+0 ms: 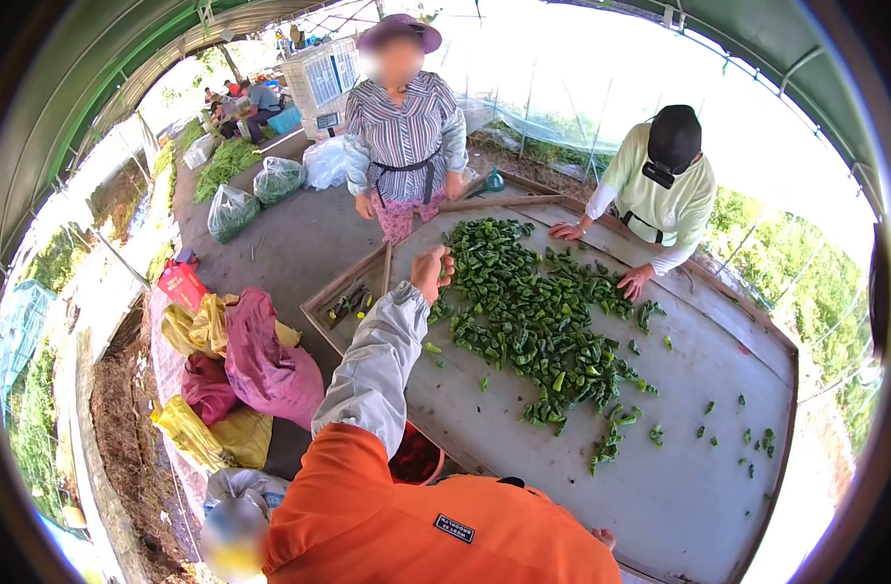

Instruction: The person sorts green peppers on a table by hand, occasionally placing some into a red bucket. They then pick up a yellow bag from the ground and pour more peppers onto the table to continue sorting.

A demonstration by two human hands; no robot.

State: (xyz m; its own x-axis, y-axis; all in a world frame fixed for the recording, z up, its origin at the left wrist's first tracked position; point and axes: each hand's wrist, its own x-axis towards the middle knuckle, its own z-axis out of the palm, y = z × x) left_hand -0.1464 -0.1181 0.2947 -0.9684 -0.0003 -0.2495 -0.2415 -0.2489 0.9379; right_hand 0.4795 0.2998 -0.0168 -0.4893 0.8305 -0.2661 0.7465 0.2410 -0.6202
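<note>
My left arm, in a grey sleeve under an orange garment, reaches forward over the table's left side. My left hand [431, 273] is closed, its fingers curled beside the left edge of a heap of green peppers [523, 311]; whatever it holds, if anything, cannot be made out. The peppers lie spread on a grey, wood-edged table [601, 477], with several strays toward the right. Only a small part of my right hand [604, 537] shows past the orange garment near the front edge, its fingers hidden.
Across the table, a co-worker in a cap [674, 175] leans in, one hand at the peppers. Another person [403, 127] stands at the far left corner. Pink and yellow sacks [265, 360] and a red bucket [416, 457] are on the left; filled plastic bags [233, 212] lie behind.
</note>
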